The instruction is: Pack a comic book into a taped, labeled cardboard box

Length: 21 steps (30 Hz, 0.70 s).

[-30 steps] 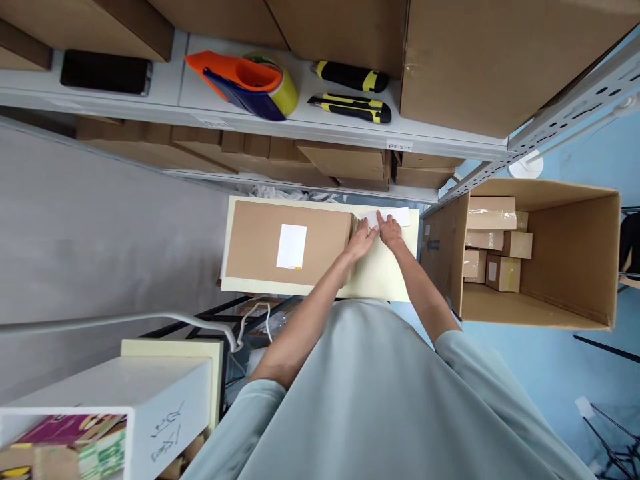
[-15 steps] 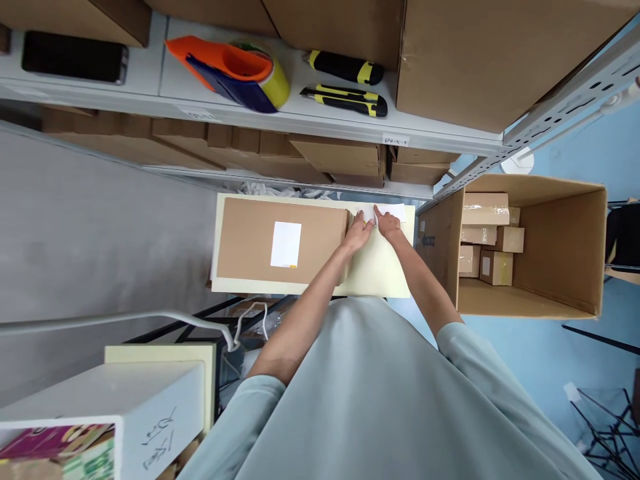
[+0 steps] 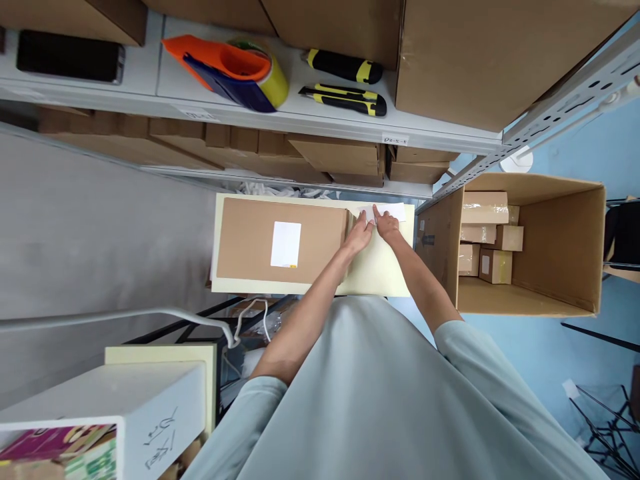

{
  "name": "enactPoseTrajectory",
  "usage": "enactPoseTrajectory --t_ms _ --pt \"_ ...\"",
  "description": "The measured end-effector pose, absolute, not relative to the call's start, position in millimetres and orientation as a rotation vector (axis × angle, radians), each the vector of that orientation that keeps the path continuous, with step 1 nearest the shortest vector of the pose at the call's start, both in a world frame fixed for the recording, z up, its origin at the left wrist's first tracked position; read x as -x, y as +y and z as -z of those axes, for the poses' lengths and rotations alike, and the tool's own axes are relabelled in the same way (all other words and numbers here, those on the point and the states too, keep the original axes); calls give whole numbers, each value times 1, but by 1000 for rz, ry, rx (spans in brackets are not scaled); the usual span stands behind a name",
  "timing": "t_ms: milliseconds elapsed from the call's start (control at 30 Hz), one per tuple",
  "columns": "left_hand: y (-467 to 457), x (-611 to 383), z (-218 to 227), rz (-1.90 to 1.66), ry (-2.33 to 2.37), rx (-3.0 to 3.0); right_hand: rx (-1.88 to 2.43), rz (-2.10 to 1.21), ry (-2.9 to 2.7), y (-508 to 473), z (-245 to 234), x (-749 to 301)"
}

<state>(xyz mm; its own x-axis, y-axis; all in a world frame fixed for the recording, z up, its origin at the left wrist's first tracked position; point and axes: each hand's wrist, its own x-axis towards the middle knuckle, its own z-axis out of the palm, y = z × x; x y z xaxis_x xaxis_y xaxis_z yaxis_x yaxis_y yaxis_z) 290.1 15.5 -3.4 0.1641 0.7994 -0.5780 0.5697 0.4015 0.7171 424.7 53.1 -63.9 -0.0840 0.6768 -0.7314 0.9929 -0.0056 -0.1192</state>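
Note:
A small white sheet of paper [image 3: 397,211] lies near the far edge of a pale yellow board [image 3: 383,270]. My left hand [image 3: 361,233] closes its fingertips at the near-left end of this sheet. Right beside it, my right hand [image 3: 387,224] has its index finger on the paper, with the other fingers curled under. Exactly how the fingertips grip the sheet is too small to see. Left of my hands, a long brown cardboard box [image 3: 250,240] rests on the board, carrying a white label [image 3: 285,245] on top.
A tape dispenser [image 3: 227,72], two utility knives [image 3: 345,100] and a phone [image 3: 70,57] lie on the shelf [image 3: 300,120] ahead, among cartons. To the right stands a large open carton [image 3: 555,250] holding several small boxes. A white bin [image 3: 160,413] is at lower left.
Both hands stay at the paper, with only slight finger movement. The view has shifted very slightly.

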Motion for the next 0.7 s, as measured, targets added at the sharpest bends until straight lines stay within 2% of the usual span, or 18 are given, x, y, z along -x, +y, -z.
enactPoseTrajectory --t_ms 400,700 --pt "-11 -281 -10 -240 1462 -1287 -1723 883 1808 52 58 -424" --pt "-81 -235 -74 -606 1283 -1160 -1752 934 1795 52 44 -429"
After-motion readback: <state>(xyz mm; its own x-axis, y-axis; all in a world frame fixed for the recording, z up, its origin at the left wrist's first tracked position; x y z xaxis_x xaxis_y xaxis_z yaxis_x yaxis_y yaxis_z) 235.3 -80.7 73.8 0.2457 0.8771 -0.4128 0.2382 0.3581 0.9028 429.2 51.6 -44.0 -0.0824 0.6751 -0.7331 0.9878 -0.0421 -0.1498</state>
